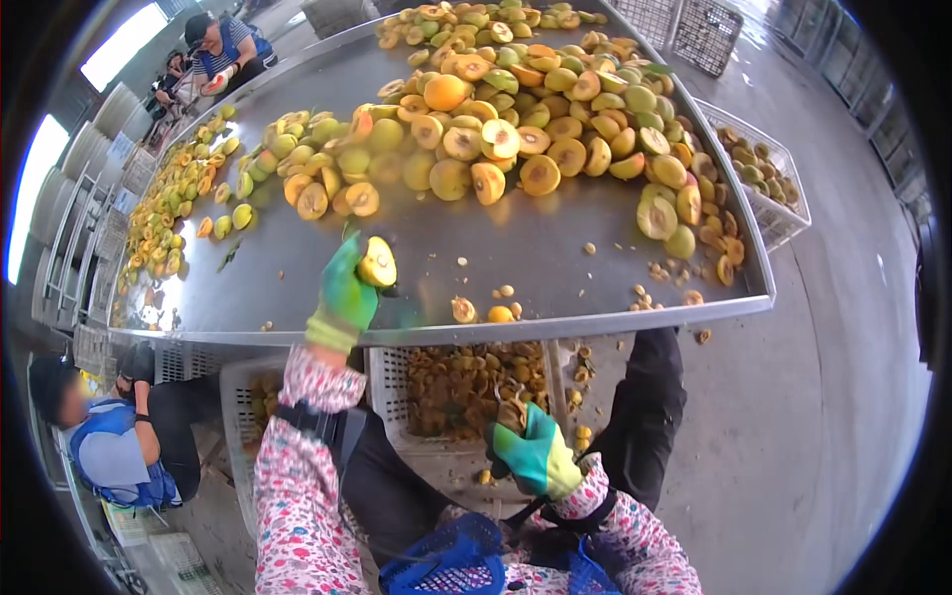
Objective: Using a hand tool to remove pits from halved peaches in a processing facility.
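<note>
My left hand (343,294), in a green and yellow glove, holds a halved yellow stone fruit (378,262) over the front part of a metal table (424,256). The fruit's cut face is turned up and to the right. Lower down, in front of my lap, my right hand (539,450) wears a similar glove with its fingers curled around a brownish fruit piece (512,415); a thin pale edge shows beside it, too blurred to name. A large heap of halved stone fruit (535,97) covers the table's far side.
Below the table edge stands a plastic crate (388,387) filled with brownish fruit pieces. Another fruit-filled crate (792,216) is at the table's right. Loose stones (507,291) lie near the front rim. A person (111,446) sits at left; another person (227,48) is beyond the table.
</note>
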`<state>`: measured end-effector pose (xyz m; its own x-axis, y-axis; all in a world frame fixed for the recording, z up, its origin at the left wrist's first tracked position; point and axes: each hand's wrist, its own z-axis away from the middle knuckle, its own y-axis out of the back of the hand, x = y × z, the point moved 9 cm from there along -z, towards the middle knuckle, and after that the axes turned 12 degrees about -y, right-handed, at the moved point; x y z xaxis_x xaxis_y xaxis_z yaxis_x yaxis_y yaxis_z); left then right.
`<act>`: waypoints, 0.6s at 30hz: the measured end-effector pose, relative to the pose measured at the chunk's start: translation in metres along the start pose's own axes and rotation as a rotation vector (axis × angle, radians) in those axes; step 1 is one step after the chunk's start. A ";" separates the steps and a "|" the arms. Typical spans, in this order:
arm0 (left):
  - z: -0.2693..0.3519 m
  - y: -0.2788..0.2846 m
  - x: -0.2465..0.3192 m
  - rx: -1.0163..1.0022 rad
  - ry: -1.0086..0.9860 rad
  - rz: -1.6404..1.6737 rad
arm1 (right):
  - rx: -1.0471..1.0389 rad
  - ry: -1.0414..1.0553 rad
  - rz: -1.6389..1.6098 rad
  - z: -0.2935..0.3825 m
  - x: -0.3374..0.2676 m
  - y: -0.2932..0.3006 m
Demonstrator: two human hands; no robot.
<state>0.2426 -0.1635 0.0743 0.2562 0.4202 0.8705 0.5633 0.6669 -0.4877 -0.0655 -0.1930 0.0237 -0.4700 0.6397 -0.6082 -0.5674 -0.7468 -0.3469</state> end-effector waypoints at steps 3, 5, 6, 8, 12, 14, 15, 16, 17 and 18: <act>0.078 -0.028 0.018 -0.072 -0.158 -0.179 | 0.044 0.049 0.049 0.026 -0.017 -0.006; 0.127 -0.045 -0.035 0.096 0.342 0.573 | 0.047 0.088 0.016 0.037 -0.014 -0.007; 0.156 -0.058 -0.037 0.139 0.436 0.552 | 0.033 0.104 0.003 0.044 -0.012 -0.011; 0.188 -0.063 -0.043 0.090 0.397 0.429 | -0.031 0.133 0.004 0.053 -0.003 -0.026; 0.226 -0.075 -0.054 0.044 0.232 0.382 | -0.016 0.229 -0.021 0.061 0.030 -0.018; 0.240 -0.074 -0.055 0.051 0.103 0.238 | 0.114 0.214 0.036 0.072 0.050 -0.006; 0.248 -0.076 -0.054 0.037 0.086 0.144 | 0.238 0.233 0.188 0.073 0.062 0.003; 0.255 -0.076 -0.055 0.002 0.066 0.110 | 0.272 0.285 0.257 0.079 0.069 0.004; 0.264 -0.075 -0.055 -0.034 0.044 0.077 | 0.306 0.340 0.325 0.086 0.075 0.002; 0.272 -0.079 -0.052 -0.025 0.043 0.055 | 0.331 0.413 0.379 0.094 0.074 -0.001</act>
<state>-0.0289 -0.0710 0.0501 0.3205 0.4290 0.8446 0.5669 0.6275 -0.5338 -0.1635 -0.1273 0.0461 -0.4172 0.1707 -0.8926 -0.6226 -0.7692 0.1439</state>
